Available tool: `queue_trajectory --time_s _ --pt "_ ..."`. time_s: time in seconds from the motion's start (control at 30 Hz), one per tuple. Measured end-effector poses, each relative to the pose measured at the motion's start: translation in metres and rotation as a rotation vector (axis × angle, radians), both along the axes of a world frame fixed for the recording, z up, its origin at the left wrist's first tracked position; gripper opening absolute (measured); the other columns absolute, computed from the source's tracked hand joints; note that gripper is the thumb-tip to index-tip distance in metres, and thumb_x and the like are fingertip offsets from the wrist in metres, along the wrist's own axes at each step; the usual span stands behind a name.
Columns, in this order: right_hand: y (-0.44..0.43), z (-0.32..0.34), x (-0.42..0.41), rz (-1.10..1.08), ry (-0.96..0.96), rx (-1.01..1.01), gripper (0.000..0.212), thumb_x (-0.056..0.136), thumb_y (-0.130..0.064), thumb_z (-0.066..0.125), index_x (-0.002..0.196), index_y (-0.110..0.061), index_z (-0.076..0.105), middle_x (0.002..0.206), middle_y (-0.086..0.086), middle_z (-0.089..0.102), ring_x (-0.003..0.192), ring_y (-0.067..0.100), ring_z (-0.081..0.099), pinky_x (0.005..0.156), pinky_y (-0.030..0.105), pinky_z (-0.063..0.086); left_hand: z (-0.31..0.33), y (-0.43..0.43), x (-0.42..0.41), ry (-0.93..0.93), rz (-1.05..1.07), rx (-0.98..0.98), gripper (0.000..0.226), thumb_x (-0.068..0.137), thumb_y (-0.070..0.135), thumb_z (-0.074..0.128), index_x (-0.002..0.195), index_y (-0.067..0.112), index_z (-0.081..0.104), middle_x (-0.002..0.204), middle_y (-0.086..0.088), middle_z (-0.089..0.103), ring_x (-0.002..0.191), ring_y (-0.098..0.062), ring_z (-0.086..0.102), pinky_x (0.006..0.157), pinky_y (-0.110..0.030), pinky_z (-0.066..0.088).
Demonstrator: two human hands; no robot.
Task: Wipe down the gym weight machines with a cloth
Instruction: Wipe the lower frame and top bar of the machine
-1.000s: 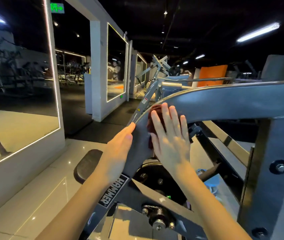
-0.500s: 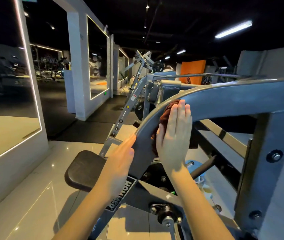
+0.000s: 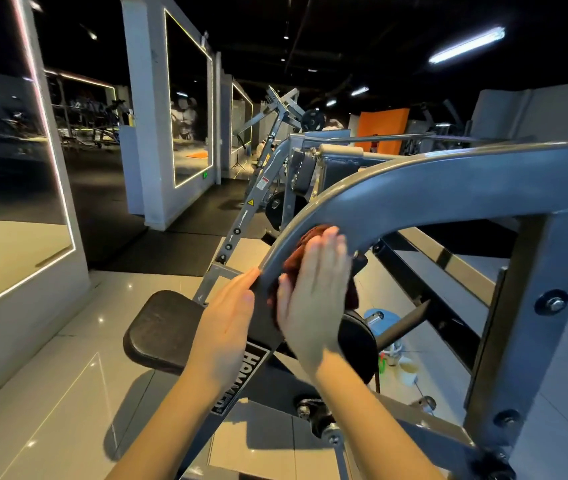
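Note:
A grey steel weight machine [image 3: 449, 181] fills the right half of the view, with a curved frame arm bending down toward me. A dark reddish-brown cloth [image 3: 305, 245] lies against the side of that curved arm. My right hand [image 3: 313, 299] presses flat on the cloth with fingers straight and together, covering most of it. My left hand [image 3: 223, 327] rests flat against the left face of the same arm, just below the bend, holding nothing. A black "HAMMER" label [image 3: 241, 379] sits on the arm below my hands.
A black padded seat [image 3: 161, 327] sits low left of the arm. Small containers and a blue item [image 3: 379, 318] lie on the glossy tiled floor [image 3: 50, 393] under the frame. Mirrored wall panels [image 3: 9, 168] line the left. More machines [image 3: 275, 126] stand behind.
My right hand and the cloth have slid down along the curved arm toward the bend. My left hand stays on the arm's left face. The camera has shifted, showing more of the seat.

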State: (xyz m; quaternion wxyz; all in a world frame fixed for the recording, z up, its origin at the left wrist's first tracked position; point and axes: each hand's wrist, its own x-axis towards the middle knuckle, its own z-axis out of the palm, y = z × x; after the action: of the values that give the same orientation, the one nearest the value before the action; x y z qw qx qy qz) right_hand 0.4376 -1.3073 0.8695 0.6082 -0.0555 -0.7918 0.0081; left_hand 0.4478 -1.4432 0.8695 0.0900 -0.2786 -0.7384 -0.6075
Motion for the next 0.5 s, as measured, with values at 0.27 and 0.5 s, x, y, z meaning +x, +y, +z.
queue_trajectory --time_s 0.27,0.5 --pt "0.027 0.019 0.000 -0.065 0.182 -0.002 0.044 0.107 -0.027 0.022 0.148 -0.010 0.023 0.163 0.008 0.003 0.141 0.013 0.028 0.111 0.039 0.037 -0.012 -0.003 -0.008 -0.002 0.066 -0.031 0.051 0.095 0.056 0.022 0.136 0.033 0.042 0.131 0.025 0.042 0.120 0.009 0.037 0.090 0.008 0.020" --pt "-0.016 -0.044 0.008 -0.031 -0.099 0.230 0.050 0.094 -0.033 0.040 0.134 -0.003 0.036 0.143 0.016 0.030 0.132 0.033 0.032 0.114 0.049 0.020 -0.023 -0.007 -0.012 0.023 0.028 -0.001 0.043 0.097 0.050 0.027 0.133 0.032 0.042 0.128 0.029 0.044 0.116 0.024 0.037 0.097 0.002 0.027"
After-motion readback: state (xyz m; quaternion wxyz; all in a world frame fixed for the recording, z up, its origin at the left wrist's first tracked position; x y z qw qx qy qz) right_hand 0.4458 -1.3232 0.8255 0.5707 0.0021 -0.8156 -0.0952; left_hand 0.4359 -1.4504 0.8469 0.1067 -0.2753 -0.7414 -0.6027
